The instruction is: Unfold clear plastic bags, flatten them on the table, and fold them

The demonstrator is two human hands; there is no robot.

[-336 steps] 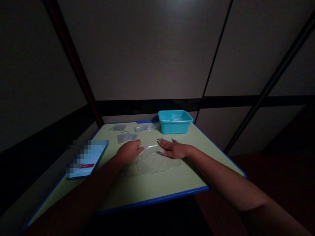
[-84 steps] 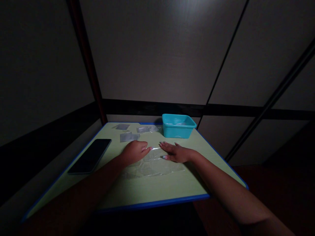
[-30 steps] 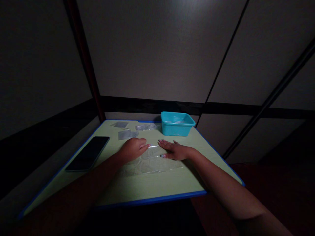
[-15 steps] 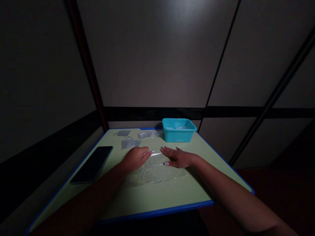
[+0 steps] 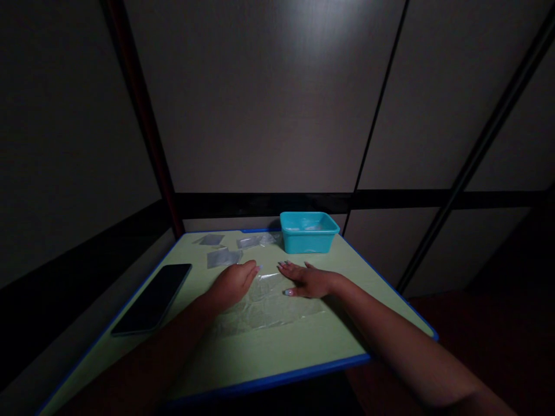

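Note:
A clear, wrinkled plastic bag (image 5: 269, 309) lies flat across the middle of the table, its outline faint against the pale green top. At its far left part is my left hand (image 5: 232, 284), closed, with thumb and fingers pressed together on the plastic; its fingertips are partly hidden. My right hand (image 5: 306, 280) rests palm down on the bag's right part, fingers stretched out and thumb apart. Beyond my left hand lie small folded clear plastic pieces, one folded piece (image 5: 224, 257) nearest it.
A turquoise plastic basket (image 5: 307, 242) stands at the back right with something pale inside. A dark-screened phone (image 5: 154, 297) lies on the left. More folded plastic pieces (image 5: 258, 240) are along the back. The table (image 5: 277, 358) has a blue edge, with cabinet panels behind it.
The view has shifted slightly, so the table and things on it appear a little further left. Both hands stay on the plastic bag in nearly the same pose.

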